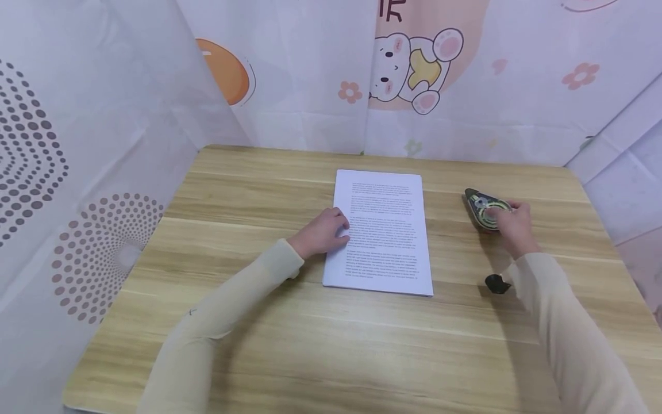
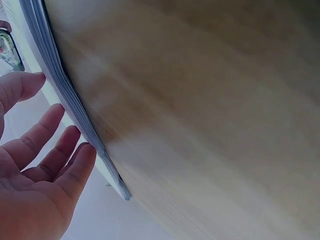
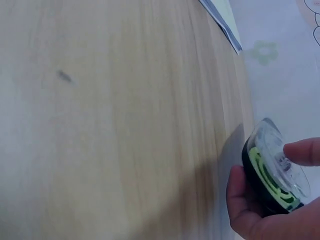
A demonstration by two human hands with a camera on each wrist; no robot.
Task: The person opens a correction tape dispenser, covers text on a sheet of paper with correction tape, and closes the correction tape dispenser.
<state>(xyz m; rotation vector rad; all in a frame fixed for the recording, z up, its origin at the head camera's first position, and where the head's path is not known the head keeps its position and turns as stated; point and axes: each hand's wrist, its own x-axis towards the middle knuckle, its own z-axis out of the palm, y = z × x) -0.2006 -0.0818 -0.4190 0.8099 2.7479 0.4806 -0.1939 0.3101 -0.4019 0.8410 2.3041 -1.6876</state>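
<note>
A stack of printed paper sheets lies on the wooden table, its layered edge showing in the left wrist view. Along the left side of that stack rests my left hand, fingers loosely bent and spread, with fingertips at the edge of the sheets. To the right of the paper, my right hand holds a correction tape dispenser with a clear cover and green inner wheel. In the right wrist view, thumb and fingers grip the dispenser from both sides, and a shadow falls on the table beside it.
A small black piece shows beside the right cuff; I cannot tell whether it is attached to the wrist. White printed curtains hang behind the far edge of the wooden table.
</note>
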